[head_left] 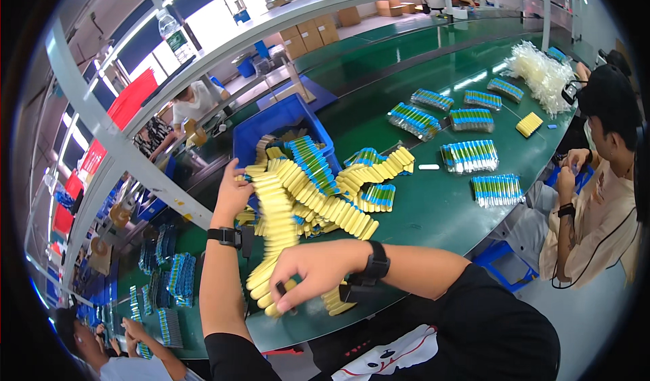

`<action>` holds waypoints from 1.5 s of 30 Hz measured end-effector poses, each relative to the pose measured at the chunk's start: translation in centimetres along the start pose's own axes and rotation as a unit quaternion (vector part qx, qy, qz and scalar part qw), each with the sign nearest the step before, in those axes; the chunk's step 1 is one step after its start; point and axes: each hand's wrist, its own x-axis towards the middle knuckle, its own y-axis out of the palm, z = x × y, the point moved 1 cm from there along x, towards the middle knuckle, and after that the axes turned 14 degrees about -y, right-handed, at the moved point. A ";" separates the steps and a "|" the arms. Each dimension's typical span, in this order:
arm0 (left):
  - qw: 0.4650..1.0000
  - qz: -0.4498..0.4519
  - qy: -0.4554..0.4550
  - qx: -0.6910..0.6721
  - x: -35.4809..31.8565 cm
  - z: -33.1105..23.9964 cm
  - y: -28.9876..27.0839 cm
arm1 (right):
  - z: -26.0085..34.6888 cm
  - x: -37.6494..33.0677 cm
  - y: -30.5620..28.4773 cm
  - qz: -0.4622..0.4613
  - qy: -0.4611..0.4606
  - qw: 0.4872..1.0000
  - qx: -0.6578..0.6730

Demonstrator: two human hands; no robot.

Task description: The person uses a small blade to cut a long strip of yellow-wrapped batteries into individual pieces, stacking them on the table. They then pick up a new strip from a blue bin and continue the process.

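A long strip of yellow rounded sticks (274, 208), smeared by motion, stretches between my two hands. My left hand (233, 193) is at its far end, fingers curled against the edge. At the near end is my right hand (311, 271), closed, with a small dark piece (281, 288) at its thumb and fingertips; I cannot tell what it is. More yellow strips (338, 215) lie heaped just beyond, some showing blue-and-green sides (311, 164). The heap spills from a blue bin (318, 127), which stands beyond my hands.
Blue-green-and-silver bundles (469, 156) stand on the green table (426, 212) to the right, near a pile of clear plastic (538, 76). A co-worker (602, 171) sits at the right, another (101, 347) at the lower left. A white metal post (135, 158) rises left of my left hand.
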 end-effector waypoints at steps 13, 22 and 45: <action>0.981 0.145 -0.111 -0.065 -20.5 -3.8 -0.4 | 0.1 -2.5 -2.7 -0.133 0.088 0.984 0.077; 0.850 0.301 -0.111 -0.417 -23.5 0.1 4.6 | 1.1 -6.5 2.6 -0.063 0.156 0.970 0.177; 0.985 0.149 0.075 0.044 -17.7 8.2 7.7 | -6.3 -10.5 3.9 -0.134 0.441 0.836 0.297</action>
